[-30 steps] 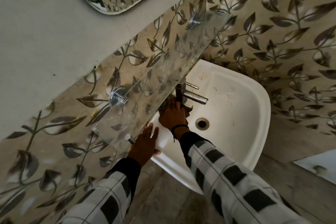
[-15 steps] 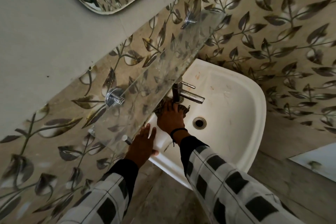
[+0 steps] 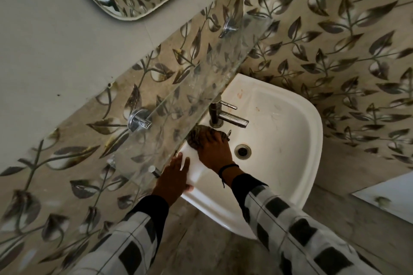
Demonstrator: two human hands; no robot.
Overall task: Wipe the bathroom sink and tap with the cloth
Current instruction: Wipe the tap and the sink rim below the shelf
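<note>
Nearest, the left hand (image 3: 176, 176) lies flat and relaxed on the near-left rim of the sink (image 3: 311, 163), fingers straight. Beyond it the right hand (image 3: 214, 152), arm reaching forward, presses the bunched cloth (image 3: 195, 139) onto the ledge with fingers extended, just beside the tap (image 3: 225, 116), whose spout runs rightward over the basin.

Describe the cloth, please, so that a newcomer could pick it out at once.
Find the white sink under the glass shelf; a chrome tap stands on its back ledge. Just beside the tap's base, the right hand presses down a crumpled cloth. It is the only dark, patterned thing on the white ceramic.
</note>
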